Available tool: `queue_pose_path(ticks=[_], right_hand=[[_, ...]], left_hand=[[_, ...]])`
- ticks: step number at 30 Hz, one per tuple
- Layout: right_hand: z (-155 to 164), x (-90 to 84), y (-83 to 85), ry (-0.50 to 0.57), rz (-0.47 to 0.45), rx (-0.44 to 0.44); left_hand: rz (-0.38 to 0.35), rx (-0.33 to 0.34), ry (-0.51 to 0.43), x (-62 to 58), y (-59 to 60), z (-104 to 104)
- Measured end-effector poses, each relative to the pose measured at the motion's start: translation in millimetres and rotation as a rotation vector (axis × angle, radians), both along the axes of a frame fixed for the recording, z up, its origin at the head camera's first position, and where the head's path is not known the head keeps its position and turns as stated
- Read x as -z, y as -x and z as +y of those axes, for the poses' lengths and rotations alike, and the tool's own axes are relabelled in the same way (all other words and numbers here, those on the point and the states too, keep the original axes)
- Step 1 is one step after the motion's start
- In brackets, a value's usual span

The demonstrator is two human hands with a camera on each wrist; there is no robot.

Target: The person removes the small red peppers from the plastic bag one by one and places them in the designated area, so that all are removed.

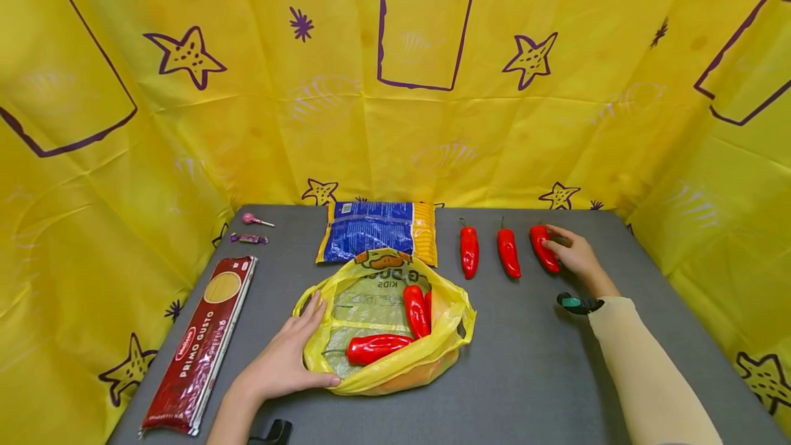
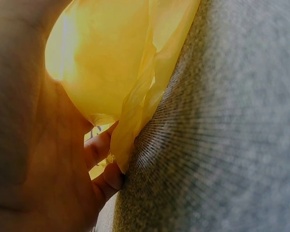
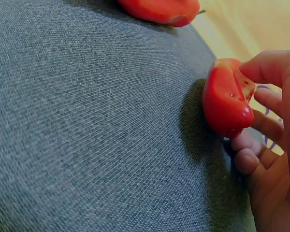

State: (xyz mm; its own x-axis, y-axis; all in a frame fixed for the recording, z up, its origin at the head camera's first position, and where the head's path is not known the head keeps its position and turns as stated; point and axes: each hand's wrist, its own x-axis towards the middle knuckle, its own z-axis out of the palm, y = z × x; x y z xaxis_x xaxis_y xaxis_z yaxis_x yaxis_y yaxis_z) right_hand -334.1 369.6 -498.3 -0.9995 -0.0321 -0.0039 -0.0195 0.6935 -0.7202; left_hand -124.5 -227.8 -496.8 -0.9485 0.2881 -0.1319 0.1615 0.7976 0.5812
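While the left hand (image 1: 279,356) touches the bag (image 1: 404,375), fingers (image 1: 309,314) apart, the right hand (image 1: 577,254) pinches the far-right pepper (image 1: 545,257), its long body running down and slightly right.

Bright, even light washes a yellow curtain (image 1: 259,122) and a gray desk (image 1: 525,369) in the head view, largely crisp, with wide-angle stretching toward the outer edges. In the left-wrist view, light glows through a yellow plastic bag (image 2: 101,58), flaring nearly white along its left side and leaving the left grip (image 2: 48,140) in deep brown shadow; the desk at far right melts into blur. In the right-wrist view, a small highlight glints off a red pepper (image 3: 222,99), its dark shadow pooling to the left, while the curtain behind appears pale and out of focus.
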Motion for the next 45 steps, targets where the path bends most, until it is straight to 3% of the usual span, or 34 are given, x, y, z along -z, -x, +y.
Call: queue_pose_path(ticks=[13, 20, 27, 34, 45], right_hand=[[2, -3.6, -0.6, -0.075, 0.029, 0.004], [5, -14.5, -3.6, -0.080, 0.019, -0.018], [-1, -26.5, -8.4, -0.179, 0.090, -0.022], [-14, -33.2, -17.0, -0.199, 0.165, -0.011], [-67, -79.3, -43.0, -0.129, 0.271, -0.118]], left_hand=[[0.032, 0.011, 0.000, 1.9, 0.1, 0], [0.039, 0.014, 0.003, 1.8, 0.7, -1], [0.023, 0.006, 0.000, 0.6, 0.8, -1], [0.010, 0.008, 0.002, 1.4, -0.1, -1], [0.026, 0.018, -0.008, 1.4, 0.1, -2]])
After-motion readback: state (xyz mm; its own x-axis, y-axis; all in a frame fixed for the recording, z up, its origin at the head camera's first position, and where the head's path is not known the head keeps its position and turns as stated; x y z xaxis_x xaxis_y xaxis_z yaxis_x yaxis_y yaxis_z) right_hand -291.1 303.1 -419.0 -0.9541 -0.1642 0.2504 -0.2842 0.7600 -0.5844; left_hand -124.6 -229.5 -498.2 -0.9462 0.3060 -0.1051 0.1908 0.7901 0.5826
